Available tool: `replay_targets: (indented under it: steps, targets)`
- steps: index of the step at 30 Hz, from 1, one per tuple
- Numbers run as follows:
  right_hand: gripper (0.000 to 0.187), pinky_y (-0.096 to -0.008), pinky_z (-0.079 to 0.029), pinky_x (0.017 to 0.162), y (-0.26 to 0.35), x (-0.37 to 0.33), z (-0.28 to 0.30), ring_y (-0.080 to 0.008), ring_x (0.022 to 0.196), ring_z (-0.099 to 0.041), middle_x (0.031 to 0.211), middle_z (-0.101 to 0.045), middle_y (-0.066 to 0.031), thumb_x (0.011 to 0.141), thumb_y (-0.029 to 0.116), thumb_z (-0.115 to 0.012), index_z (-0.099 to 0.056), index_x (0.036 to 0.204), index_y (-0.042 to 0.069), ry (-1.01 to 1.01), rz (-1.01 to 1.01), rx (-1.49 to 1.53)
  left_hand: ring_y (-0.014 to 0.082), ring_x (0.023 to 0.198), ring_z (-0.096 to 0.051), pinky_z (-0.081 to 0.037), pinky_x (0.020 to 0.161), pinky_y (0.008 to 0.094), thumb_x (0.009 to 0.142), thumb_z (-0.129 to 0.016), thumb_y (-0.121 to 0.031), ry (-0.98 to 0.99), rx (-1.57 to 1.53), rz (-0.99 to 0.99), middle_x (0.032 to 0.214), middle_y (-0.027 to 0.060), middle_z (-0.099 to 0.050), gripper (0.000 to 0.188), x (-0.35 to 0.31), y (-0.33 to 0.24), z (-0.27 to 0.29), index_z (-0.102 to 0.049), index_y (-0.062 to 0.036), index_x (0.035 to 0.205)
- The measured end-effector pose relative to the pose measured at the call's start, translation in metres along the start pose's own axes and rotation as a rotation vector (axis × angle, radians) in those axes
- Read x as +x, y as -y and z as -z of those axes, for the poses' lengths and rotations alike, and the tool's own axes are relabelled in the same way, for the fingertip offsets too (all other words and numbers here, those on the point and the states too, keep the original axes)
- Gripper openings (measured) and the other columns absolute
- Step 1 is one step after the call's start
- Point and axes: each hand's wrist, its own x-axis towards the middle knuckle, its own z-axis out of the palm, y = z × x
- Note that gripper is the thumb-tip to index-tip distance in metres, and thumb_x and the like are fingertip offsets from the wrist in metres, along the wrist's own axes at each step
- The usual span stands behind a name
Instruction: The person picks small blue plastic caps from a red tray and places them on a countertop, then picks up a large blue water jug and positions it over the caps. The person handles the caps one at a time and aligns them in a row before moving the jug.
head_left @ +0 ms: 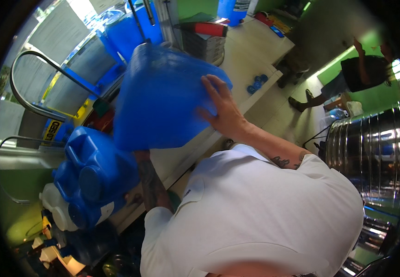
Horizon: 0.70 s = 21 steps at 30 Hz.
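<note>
A large blue plastic water container [167, 99] is tilted in front of me, smeared by motion. My right hand [225, 108] presses against its right side, fingers spread over the blue wall, steadying it. From below, my left forearm [151, 182] reaches up to the container's lower left. The container hides the fingers of my left hand, so their grip does not show. Close by on the left stand more blue jugs [93, 161] with handles and round caps, beside a whitish jug [57, 203].
Several small blue caps [257, 84] lie on the white counter [241, 51]. Beyond are a red object [209, 29] and another blue container [233, 10]. Curved metal tubes [17, 78] rise at the left window. A person [361, 74] stands far right, near a shiny ribbed steel tank [368, 157].
</note>
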Motion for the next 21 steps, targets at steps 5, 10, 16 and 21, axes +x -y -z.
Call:
replay_targets:
  steps: [5, 10, 16, 21]
  targets:
    - [0.079, -0.045, -0.035, 0.112, -0.087, 0.018, -0.015, -0.043, 0.135, -0.039, 0.144, -0.038, -0.0291, 0.091, 0.041, -0.066, -0.033, 0.147, -0.005, 0.06, -0.23, 0.037, 0.0234, 0.106, -0.06, -0.049, 0.089, 0.0353, 0.099, -0.056, -0.023, -0.105, 0.187, -0.077, 0.117, 0.0133, -0.064, 0.04, -0.033, -0.055, -0.002, -0.056, 0.0039, 0.129]
    - [0.084, -0.0435, -0.039, 0.109, -0.205, 0.039, -0.055, -0.0411, 0.129, -0.048, 0.139, -0.047, -0.0298, 0.096, 0.061, -0.046, -0.036, 0.145, -0.007, 0.285, -0.635, 0.194, 0.0223, 0.11, -0.06, -0.05, 0.091, 0.0345, 0.101, -0.056, -0.028, -0.124, 0.485, 0.091, 0.124, 0.0149, -0.062, 0.054, -0.061, -0.173, -0.11, -0.044, 0.0038, 0.143]
    - [0.084, -0.0386, -0.045, 0.101, -0.301, 0.035, -0.14, -0.0344, 0.118, -0.059, 0.128, -0.059, -0.026, 0.096, 0.067, -0.04, -0.049, 0.137, -0.005, 0.685, -0.76, 0.546, 0.0201, 0.108, -0.061, -0.05, 0.093, 0.0337, 0.098, -0.061, -0.031, 0.009, 0.25, -0.06, 0.12, 0.0159, -0.064, 0.063, -0.08, -0.225, -0.235, -0.039, 0.0032, 0.146]
    - [0.075, -0.039, -0.045, 0.1, -0.343, 0.096, -0.203, -0.0332, 0.117, -0.059, 0.129, -0.061, -0.0194, 0.094, 0.066, -0.046, -0.055, 0.136, 0.005, 1.025, -0.353, 0.442, 0.0194, 0.105, -0.063, -0.05, 0.094, 0.0345, 0.098, -0.062, -0.029, -0.163, 0.334, -0.011, 0.116, 0.0168, -0.067, 0.069, -0.051, -0.224, -0.287, -0.03, 0.0008, 0.152]
